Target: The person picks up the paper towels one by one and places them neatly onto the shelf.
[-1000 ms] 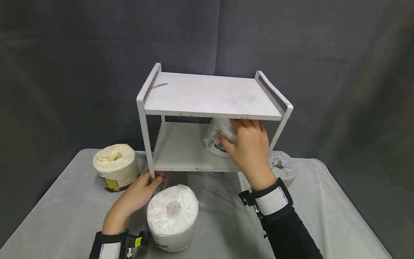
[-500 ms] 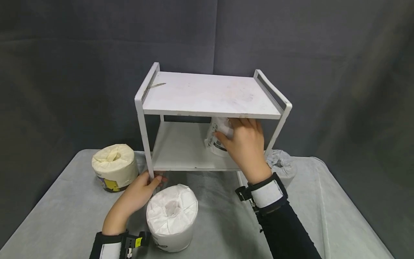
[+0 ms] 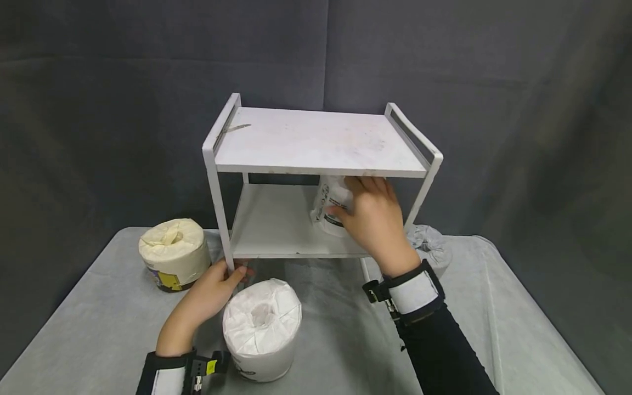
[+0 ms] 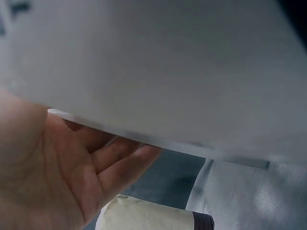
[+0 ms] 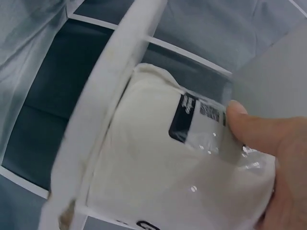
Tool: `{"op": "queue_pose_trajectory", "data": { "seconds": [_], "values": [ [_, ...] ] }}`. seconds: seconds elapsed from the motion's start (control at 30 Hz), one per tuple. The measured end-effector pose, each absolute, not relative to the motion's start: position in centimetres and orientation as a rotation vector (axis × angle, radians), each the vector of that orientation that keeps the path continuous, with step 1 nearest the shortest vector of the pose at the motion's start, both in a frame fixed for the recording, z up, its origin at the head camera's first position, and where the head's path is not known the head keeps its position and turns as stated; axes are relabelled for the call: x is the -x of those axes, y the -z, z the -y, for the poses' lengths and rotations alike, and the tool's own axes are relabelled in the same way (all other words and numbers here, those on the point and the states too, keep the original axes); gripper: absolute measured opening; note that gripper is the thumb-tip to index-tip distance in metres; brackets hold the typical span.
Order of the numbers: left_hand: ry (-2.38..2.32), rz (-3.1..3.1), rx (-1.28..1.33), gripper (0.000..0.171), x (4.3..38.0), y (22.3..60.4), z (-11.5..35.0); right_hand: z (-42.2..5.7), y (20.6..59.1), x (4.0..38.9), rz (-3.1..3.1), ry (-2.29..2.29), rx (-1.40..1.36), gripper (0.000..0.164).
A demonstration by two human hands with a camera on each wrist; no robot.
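My right hand [image 3: 377,219] grips a plastic-wrapped toilet roll [image 3: 327,208] on the lower board of a small white two-tier shelf [image 3: 321,140]. The thumb lies on the roll's printed side; the fingers go out of sight beneath the top board. In the right wrist view, the toilet roll [image 5: 148,148] lies close against the white board's edge. My left hand [image 3: 207,291] holds the shelf's front left leg, thumb in front and fingers behind. Seen from the left wrist, a large pale surface fills the upper part, over the left hand [image 4: 81,167].
A white-wrapped roll [image 3: 261,329] stands in front of the shelf, beside the left forearm. To the left is a cream roll [image 3: 175,255] with a yellow label. Another wrapped roll [image 3: 430,247] stands right of the shelf, partly behind the right wrist. Grey cloth [image 3: 123,307] covers the table.
The toilet roll in my right hand has turned from tilted to more upright, with more print showing. The right hand has shifted slightly left; the left hand keeps its hold on the leg.
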State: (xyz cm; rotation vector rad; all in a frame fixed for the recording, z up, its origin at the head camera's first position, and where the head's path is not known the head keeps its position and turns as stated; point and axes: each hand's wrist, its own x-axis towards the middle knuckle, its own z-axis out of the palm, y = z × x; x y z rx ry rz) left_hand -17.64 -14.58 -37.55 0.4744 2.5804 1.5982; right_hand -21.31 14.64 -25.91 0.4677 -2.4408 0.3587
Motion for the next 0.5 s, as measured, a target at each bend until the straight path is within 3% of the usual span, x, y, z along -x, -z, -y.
{"op": "queue_pose_trajectory", "data": {
  "seconds": [0.5],
  "values": [
    [-1.539,-2.61,-0.403,0.037,17.6,37.5,14.5,-16.1,23.8,20.6,2.656,-0.39,-0.572,0.072]
  ]
}}
